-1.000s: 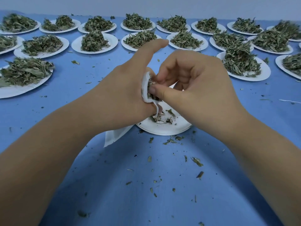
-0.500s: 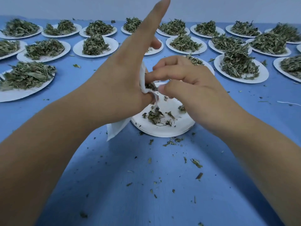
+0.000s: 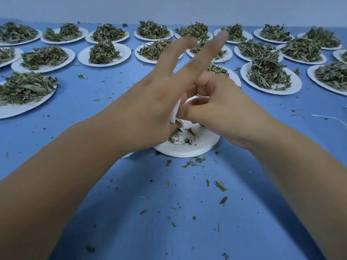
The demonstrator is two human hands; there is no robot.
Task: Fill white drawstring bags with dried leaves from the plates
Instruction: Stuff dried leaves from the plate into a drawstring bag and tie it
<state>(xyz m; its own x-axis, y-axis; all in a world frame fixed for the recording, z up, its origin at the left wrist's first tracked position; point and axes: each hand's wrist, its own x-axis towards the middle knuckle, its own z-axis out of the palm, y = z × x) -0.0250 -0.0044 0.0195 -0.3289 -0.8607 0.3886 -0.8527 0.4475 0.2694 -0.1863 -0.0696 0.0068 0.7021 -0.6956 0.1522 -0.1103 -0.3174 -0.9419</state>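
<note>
Blue table (image 3: pixel 169 212). Item: white drawstring bag (image 3: pixel 173 113), centre, over near plate (image 3: pixel 187 150). Left hand (image 3: pixel 150 109) holds it, two fingers straight, apart; right hand (image 3: pixel 221 109), fingers curled, pinches its mouth. Near plate: few dried leaves (image 3: pixel 180 136) left. Heaped plates (image 3: pixel 104 55), 9 to 3 o'clock, apparently untouched.

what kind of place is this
Likely a hand-packing station for dried herbs: a blue table carries rows of white plates heaped with dried leaves, and the left hand and right hand hold a white drawstring bag.
</note>
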